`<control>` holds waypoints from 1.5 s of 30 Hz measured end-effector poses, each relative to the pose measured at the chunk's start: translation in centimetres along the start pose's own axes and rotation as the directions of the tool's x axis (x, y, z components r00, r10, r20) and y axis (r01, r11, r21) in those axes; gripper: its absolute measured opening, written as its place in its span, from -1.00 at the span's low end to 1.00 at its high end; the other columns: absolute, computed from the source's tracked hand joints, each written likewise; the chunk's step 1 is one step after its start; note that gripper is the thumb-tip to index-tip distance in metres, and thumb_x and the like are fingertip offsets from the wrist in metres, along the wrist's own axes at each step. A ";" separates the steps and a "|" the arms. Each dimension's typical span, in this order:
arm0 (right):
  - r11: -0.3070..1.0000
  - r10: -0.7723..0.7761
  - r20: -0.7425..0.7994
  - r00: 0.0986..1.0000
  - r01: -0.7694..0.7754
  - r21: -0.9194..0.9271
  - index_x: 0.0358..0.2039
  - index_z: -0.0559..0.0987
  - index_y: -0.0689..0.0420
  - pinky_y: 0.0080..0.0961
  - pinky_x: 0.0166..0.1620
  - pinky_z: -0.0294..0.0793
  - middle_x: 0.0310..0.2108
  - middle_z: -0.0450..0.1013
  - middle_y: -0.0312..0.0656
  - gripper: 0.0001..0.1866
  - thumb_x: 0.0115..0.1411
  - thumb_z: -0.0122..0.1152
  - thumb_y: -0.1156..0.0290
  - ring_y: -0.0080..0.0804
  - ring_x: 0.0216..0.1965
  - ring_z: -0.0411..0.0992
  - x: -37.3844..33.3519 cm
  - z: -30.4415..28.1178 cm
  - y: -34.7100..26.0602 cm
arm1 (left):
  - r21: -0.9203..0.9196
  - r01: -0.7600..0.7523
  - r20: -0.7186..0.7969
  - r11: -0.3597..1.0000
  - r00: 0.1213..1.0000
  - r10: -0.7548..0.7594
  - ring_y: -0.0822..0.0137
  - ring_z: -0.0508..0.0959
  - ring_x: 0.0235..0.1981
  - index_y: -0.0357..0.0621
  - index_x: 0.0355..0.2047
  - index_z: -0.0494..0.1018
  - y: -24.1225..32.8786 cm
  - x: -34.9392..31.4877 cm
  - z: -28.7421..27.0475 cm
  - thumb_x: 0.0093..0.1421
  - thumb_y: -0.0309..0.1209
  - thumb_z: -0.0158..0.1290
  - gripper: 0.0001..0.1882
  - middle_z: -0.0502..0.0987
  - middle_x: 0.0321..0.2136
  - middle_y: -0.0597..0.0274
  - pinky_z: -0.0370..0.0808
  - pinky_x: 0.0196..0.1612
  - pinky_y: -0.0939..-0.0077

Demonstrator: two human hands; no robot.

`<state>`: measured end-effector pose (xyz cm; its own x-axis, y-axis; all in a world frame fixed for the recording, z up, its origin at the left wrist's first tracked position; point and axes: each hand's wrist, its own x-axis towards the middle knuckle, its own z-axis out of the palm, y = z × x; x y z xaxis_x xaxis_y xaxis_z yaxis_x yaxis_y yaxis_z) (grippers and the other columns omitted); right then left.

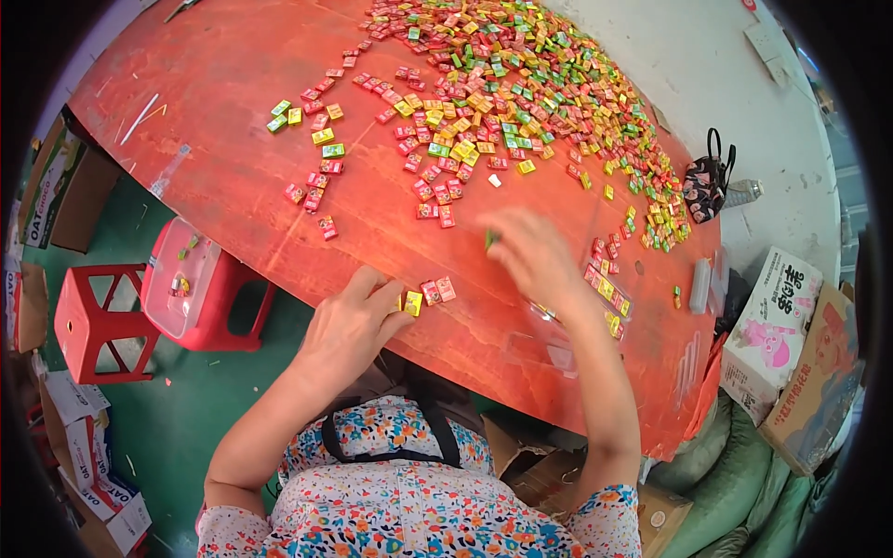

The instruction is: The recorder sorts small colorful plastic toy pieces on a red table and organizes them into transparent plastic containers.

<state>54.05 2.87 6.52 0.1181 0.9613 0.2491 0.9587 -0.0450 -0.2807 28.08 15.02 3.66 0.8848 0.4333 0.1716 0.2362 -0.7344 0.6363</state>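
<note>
My left hand (358,314) rests near the table's front edge. Its thumb and forefinger pinch the end of a short row of tiny candy-sized boxes, at a yellow box partly hidden by the fingers. Beside it in the row lie another yellow box (412,303) and red boxes (437,290). My right hand (532,253), smeared by motion, is over the table to the right of the row. A small green box (491,239) shows at its fingertips. Below my right wrist, a clear plastic case (549,352) lies partly hidden, with a line of small boxes (606,290) near it.
A large pile of red, yellow, green and orange boxes (539,84) covers the table's (233,84) far side. Red stool (107,325) and clear tub (177,288) stand at left. Cartons (772,325) and a dark handbag (707,181) are at right.
</note>
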 end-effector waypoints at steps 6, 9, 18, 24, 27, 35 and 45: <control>0.982 -0.097 0.082 0.992 0.082 0.168 0.04 0.52 0.08 -0.22 -0.01 0.44 -0.04 0.44 -0.14 -0.54 0.07 0.31 0.49 -0.11 -0.04 0.44 -2.1 1.5 -4.1 | 0.104 0.014 -0.077 0.994 0.997 -0.006 0.05 0.60 -0.38 -0.17 -0.10 0.45 2.7 1.3 0.8 0.06 -0.26 0.27 -0.57 0.40 -0.24 0.12 0.59 -0.39 0.21; 0.975 -0.101 0.061 0.993 0.087 0.203 0.01 0.53 0.12 -0.25 -0.03 0.46 -0.05 0.44 -0.13 -0.54 0.04 0.34 0.51 -0.10 -0.06 0.45 -2.5 2.2 -4.6 | 0.144 -0.042 -0.057 0.989 0.997 0.051 0.09 0.60 -0.40 -0.15 -0.19 0.47 1.8 1.6 1.9 0.06 -0.25 0.26 -0.64 0.40 -0.29 0.14 0.57 -0.40 0.23; 0.967 -0.094 0.034 0.995 0.083 0.242 -0.01 0.54 0.13 -0.24 0.00 0.46 -0.05 0.45 -0.12 -0.55 0.04 0.36 0.46 -0.10 -0.04 0.45 -3.6 2.5 -5.7 | 0.115 -0.066 0.016 0.991 0.998 0.064 0.13 0.61 -0.35 -0.08 -0.21 0.53 0.9 1.3 0.3 0.03 -0.25 0.27 -0.67 0.46 -0.29 0.22 0.56 -0.40 0.25; 0.984 0.176 -0.084 0.981 -0.175 0.018 -0.03 0.54 0.15 -0.22 0.03 0.46 -0.03 0.46 -0.07 -0.63 0.15 0.31 0.37 -0.02 -0.02 0.45 -3.8 -0.8 -1.4 | 0.196 0.011 -0.113 0.980 0.994 0.011 0.18 0.62 -0.30 -0.04 -0.07 0.54 0.9 0.6 -1.8 -0.04 -0.20 0.32 -0.50 0.50 -0.18 0.27 0.56 -0.36 0.30; 0.956 0.291 -0.022 0.956 -0.292 -0.017 -0.05 0.55 0.17 -0.22 0.03 0.47 -0.05 0.47 -0.05 -0.67 0.16 0.28 0.41 0.00 -0.03 0.46 -3.2 -1.3 0.9 | 0.262 -0.022 -0.137 0.965 0.989 0.060 0.22 0.58 -0.28 -0.03 -0.11 0.54 1.6 0.9 -1.0 -0.07 -0.20 0.33 -0.51 0.49 -0.14 0.30 0.55 -0.32 0.33; 0.984 0.078 0.073 0.994 -0.089 0.156 -0.04 0.55 0.18 -0.24 -0.03 0.50 -0.09 0.48 -0.04 -0.67 0.14 0.26 0.49 -0.01 -0.06 0.48 -3.3 1.0 -3.6 | 0.205 -0.166 -0.141 0.965 0.970 0.197 0.24 0.42 -0.12 -0.06 -0.22 0.55 2.2 2.2 2.9 -0.09 -0.21 0.32 -0.59 0.47 -0.21 0.31 0.31 -0.10 0.28; 0.939 0.133 0.042 0.990 -0.140 0.313 -0.03 0.54 0.18 -0.31 -0.07 0.52 -0.09 0.50 -0.04 -0.65 0.16 0.29 0.41 -0.12 -0.07 0.51 -2.4 -0.1 -3.0 | 0.176 -0.162 -0.167 0.971 0.967 0.191 0.21 0.42 -0.10 -0.10 -0.07 0.51 2.7 2.0 2.3 -0.02 -0.16 0.31 -0.48 0.46 -0.17 0.25 0.31 -0.09 0.27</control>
<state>50.91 0.73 6.85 0.2337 0.9573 0.1702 0.8030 -0.0913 -0.5890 31.38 12.74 4.00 0.8338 0.3660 0.4134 0.1573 -0.8751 0.4576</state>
